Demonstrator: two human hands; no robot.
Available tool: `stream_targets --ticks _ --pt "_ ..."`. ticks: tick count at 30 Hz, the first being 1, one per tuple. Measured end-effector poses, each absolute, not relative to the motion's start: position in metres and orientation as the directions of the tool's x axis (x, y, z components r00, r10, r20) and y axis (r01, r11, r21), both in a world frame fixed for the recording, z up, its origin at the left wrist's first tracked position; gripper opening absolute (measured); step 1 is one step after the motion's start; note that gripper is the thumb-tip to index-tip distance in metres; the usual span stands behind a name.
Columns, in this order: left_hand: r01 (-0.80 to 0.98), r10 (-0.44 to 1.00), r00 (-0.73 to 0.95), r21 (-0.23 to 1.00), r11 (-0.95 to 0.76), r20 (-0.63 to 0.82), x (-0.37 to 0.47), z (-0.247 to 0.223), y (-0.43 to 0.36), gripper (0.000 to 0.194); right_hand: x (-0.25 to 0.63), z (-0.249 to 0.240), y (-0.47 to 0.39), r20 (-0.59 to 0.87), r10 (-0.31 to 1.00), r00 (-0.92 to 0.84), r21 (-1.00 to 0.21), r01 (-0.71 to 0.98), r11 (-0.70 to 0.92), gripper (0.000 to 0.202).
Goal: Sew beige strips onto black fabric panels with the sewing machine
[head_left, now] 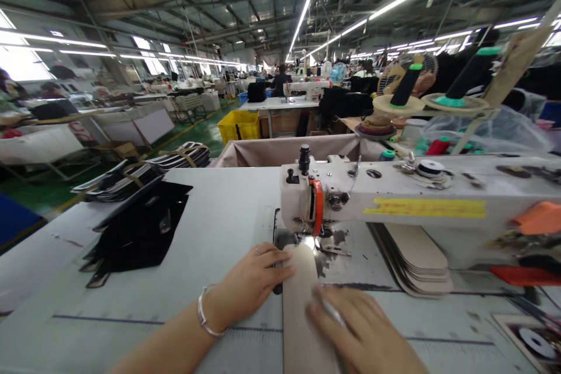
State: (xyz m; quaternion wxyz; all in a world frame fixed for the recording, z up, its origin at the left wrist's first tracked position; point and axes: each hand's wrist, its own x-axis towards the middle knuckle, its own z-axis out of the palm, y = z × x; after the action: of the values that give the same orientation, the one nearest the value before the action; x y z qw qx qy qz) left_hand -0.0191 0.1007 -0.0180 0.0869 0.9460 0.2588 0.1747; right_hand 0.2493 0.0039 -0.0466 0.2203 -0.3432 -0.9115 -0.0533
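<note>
A long beige panel [300, 310] with a rounded far end lies under the sewing machine's needle area, its near end running out of view at the bottom. On the panel's left edge, close to the presser foot, rest the stretched fingers of my left hand [245, 283]; a silver bangle circles that wrist. My right hand [359, 327] is at the panel's right edge, its fingers curled and smeared by motion. Something silvery and slim shows between those fingers, too blurred to name. The white sewing machine [416, 187] has an orange strip on its head and yellow tape on its arm.
Beige rounded pieces [421, 257] are stacked under the machine arm. Black pieces [140, 228] lie on the table's left, with strapped bundles [184, 156] behind. Thread cones [405, 85] stand at the back right. A fabric-lined bin [263, 151] adjoins the table's far edge.
</note>
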Motion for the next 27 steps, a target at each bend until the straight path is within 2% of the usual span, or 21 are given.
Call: stream_targets --ticks 2,4,6,11,16,19,23,27 --pt "0.453 0.502 0.809 0.221 -0.864 0.305 -0.021 -0.021 0.102 0.031 0.253 -0.051 0.025 0.399 0.682 -0.613 -0.032 0.734 0.679 0.064" --pt "0.444 0.487 0.813 0.2 -0.873 0.319 -0.022 -0.023 0.103 0.028 0.253 -0.055 0.041 0.364 0.707 -0.606 -0.059 0.742 0.667 0.072" --pt "0.45 0.487 0.811 0.185 -0.873 0.325 -0.022 -0.023 0.103 0.027 0.251 -0.059 0.052 0.359 0.711 -0.605 -0.114 0.727 0.677 0.067" --pt "0.449 0.479 0.81 0.169 -0.878 0.337 -0.022 -0.02 0.105 0.026 0.249 -0.062 0.06 0.525 0.656 -0.542 -0.159 0.695 0.701 0.038" --pt "0.469 0.536 0.778 0.264 -0.843 0.328 -0.031 -0.02 0.109 0.028 0.245 -0.057 0.059 0.537 0.649 -0.539 -0.189 0.673 0.715 0.047" --pt "0.489 0.576 0.752 0.315 -0.813 0.32 -0.033 -0.021 0.111 0.027 0.241 -0.05 0.063 0.538 0.658 -0.527 -0.247 0.648 0.721 0.038" --pt "0.496 0.582 0.749 0.313 -0.809 0.316 -0.024 -0.028 0.114 0.032 0.24 -0.048 0.069 0.572 0.679 -0.46 -0.271 0.676 0.686 0.027" --pt "0.526 0.604 0.733 0.303 -0.794 0.311 -0.014 -0.035 0.118 0.037 0.244 -0.055 0.074 0.553 0.697 -0.457 -0.226 0.722 0.653 0.03"
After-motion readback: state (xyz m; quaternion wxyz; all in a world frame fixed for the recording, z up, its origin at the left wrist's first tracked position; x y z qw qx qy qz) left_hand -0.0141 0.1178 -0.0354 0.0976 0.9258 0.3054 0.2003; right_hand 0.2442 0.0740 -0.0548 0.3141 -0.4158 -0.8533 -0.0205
